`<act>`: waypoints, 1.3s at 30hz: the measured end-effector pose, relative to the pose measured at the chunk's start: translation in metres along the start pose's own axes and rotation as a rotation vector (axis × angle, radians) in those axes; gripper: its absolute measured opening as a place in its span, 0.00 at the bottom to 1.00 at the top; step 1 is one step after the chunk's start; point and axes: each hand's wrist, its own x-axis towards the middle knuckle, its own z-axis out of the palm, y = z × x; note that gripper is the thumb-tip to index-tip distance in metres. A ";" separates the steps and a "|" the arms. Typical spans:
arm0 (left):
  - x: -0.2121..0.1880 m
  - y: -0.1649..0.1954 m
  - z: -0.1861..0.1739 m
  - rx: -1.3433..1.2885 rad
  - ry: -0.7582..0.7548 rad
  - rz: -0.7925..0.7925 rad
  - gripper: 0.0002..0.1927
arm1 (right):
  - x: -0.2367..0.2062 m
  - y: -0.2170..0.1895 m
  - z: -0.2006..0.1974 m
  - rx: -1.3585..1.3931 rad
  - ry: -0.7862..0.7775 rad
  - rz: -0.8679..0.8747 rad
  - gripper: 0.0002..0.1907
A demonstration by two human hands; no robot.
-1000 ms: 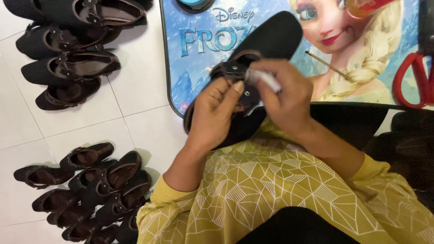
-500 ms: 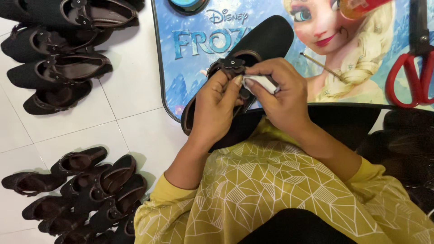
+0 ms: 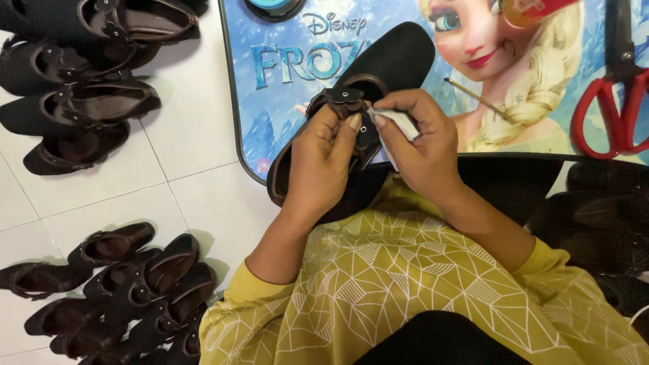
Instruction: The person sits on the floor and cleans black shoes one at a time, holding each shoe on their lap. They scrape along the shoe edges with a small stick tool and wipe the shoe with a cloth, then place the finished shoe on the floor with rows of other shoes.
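Far left, upper: a row of dark brown shoes [image 3: 81, 74] is laid on the white tiled floor [image 3: 189, 135]. Far left, lower: a second heap of dark shoes [image 3: 115, 290] is piled on the same floor.

Centre: a black shoe [image 3: 395, 57] with a brown rim is held over the near edge of a low table [image 3: 284, 94] covered by a blue cartoon print, toe pointed away. A brown flower trim [image 3: 345, 96] is seated on its strap. The left hand [image 3: 321, 159] is closed on the strap, its grip pinched at the trim by thumb and forefinger. The right hand [image 3: 422, 145] is closed in a pinch on a small white piece [image 3: 399, 122], pressed just beside the trim.

Right: a thin stick [image 3: 476, 98] is laid on the table. Far right: red-handled scissors [image 3: 612, 101] are laid on the table.
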 end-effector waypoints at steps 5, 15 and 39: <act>-0.001 0.004 0.004 -0.070 -0.015 0.048 0.12 | 0.007 0.007 -0.001 0.263 0.041 0.292 0.06; 0.005 -0.002 0.001 0.134 0.008 0.001 0.24 | -0.026 0.011 -0.035 0.185 0.103 0.088 0.06; 0.017 0.002 0.012 -0.360 0.034 -0.216 0.29 | -0.031 0.005 -0.049 -0.140 -0.113 0.025 0.08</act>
